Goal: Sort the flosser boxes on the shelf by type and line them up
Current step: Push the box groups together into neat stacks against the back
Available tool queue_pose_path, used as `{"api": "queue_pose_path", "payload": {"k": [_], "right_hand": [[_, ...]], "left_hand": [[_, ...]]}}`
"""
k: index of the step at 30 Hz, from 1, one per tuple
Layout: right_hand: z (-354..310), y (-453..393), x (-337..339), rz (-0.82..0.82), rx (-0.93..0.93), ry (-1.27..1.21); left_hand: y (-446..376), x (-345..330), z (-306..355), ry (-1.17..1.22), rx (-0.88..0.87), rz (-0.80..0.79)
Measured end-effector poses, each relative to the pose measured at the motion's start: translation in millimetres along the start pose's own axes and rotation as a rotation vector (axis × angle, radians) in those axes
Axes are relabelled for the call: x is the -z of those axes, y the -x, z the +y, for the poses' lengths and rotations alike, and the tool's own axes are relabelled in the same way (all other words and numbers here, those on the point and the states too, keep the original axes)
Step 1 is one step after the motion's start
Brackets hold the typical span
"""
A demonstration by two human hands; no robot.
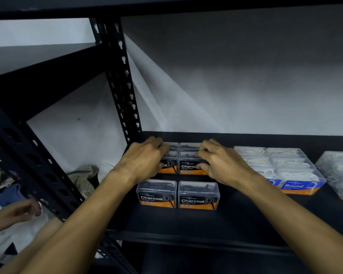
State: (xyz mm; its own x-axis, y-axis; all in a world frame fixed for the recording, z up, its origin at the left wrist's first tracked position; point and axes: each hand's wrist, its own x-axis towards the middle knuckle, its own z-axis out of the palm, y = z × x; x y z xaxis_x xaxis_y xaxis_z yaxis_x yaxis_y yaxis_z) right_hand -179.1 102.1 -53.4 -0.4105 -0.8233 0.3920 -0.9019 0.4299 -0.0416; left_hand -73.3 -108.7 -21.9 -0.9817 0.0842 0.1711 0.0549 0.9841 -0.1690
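Clear Charcoal flosser boxes with black-and-orange labels stand in two columns on the black shelf (236, 220). The front pair is a left box (156, 193) and a right box (198, 195). Behind them, my left hand (145, 159) grips the left middle-row Charcoal box (170, 165), and my right hand (218, 161) grips the right middle-row Charcoal box (188, 164). A third row (189, 145) shows farther back. To the right, Round flosser boxes (299, 181) with blue-and-orange labels sit in a two-wide block.
Another clear flosser box (339, 175) stands at the far right edge. A black slotted upright (125, 86) borders the shelf on the left. Beyond it, another person's hand (18, 211) and some cloth (83, 178) are low at the left.
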Motion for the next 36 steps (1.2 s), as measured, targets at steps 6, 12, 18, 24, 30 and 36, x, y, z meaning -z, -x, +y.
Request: {"api": "queue_pose_path", "payload": {"k": [6,12,18,24,30,36], "right_hand": [[-0.1,-0.1,0.0,0.002,0.0,0.022],[-0.9,0.4,0.7,0.01,-0.001,0.028],[0.0,0.0,-0.4,0.01,0.002,0.027],[3.0,3.0,0.1,0.036,0.011,0.015],[-14.1,22.2,10.6,0.285,-0.098,-0.161],[-43.3,66.3,8.2,0.314,-0.131,-0.207]], "left_hand": [[0.5,1.0,0.7,0.007,0.0,0.0],[1.8,2.0,1.1,0.012,0.001,-0.008],[2.3,1.8,-0.9,0.007,0.003,-0.018],[5.8,4.9,-4.1,0.053,0.035,0.049],[34.7,6.4,7.7,0.197,0.044,0.194],[78.8,0.3,19.8,0.227,0.052,0.132]]}}
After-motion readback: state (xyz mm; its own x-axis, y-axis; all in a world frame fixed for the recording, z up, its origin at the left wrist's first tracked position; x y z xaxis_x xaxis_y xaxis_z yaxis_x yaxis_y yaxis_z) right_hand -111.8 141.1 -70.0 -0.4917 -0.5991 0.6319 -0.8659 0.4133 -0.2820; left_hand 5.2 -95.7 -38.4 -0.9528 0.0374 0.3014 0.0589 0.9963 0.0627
